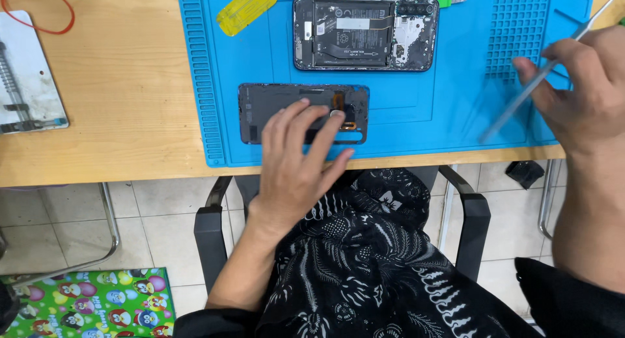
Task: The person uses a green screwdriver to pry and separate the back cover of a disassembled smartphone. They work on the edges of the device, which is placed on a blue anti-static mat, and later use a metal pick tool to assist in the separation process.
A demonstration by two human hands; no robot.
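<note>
On the wooden table (124,84) a blue mat (449,117) carries your work: your left hand (296,169), fingers spread, grip released, presses the grey back cover (273,110); the opened phone (364,32) lies beyond; your right hand (586,84) pinches metal tweezers (521,100).

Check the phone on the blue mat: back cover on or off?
Off. The phone lies opened, battery and boards exposed; its back cover lies separately nearer the person, under the left hand.

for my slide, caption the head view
Left hand presses grey phone back cover on blue mat; right hand holds metal tweezers.
</note>
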